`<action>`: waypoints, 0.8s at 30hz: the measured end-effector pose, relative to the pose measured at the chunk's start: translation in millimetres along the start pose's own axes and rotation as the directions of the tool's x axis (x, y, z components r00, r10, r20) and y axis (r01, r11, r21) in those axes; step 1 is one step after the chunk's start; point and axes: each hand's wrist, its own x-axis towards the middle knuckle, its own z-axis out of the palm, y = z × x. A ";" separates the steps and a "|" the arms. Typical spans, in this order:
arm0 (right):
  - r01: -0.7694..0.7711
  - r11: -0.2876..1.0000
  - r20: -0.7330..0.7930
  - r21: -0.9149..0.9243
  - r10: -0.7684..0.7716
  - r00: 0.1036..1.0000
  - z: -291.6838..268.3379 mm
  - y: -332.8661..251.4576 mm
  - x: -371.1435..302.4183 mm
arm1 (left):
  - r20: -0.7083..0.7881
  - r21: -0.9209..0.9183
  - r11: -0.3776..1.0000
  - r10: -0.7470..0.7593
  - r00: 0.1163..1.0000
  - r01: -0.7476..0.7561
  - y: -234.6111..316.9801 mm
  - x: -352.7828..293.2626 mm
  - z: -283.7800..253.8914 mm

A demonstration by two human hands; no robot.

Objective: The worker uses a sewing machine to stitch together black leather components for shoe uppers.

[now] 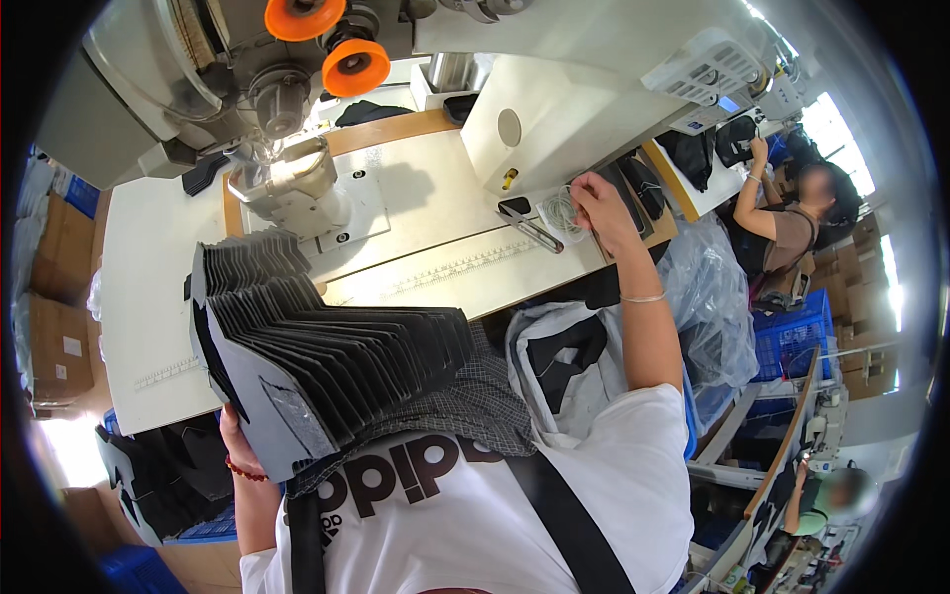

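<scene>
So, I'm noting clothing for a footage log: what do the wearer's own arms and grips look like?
The sleeves are short and white. A red beaded bracelet circles the left wrist; a thin, pale bangle circles the right arm. No glove shows on the left grip, partly hidden, or the right grip.

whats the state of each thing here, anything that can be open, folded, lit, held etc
stack: fanned out, tilted
left hand: against the stack, fingers mostly hidden
right hand: fingers bent, beside the coil; grip unclear
coil: looped, on the table
snips: lying on the table
screen: lit
plastic bag: crumpled
machine: running or not, can't tell
</scene>
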 end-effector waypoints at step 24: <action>0.695 0.366 0.375 -0.619 -0.640 0.671 134.4 -1.0 -83.6 | -0.077 -0.037 0.997 0.064 0.995 -0.067 -0.8 2.9 -8.7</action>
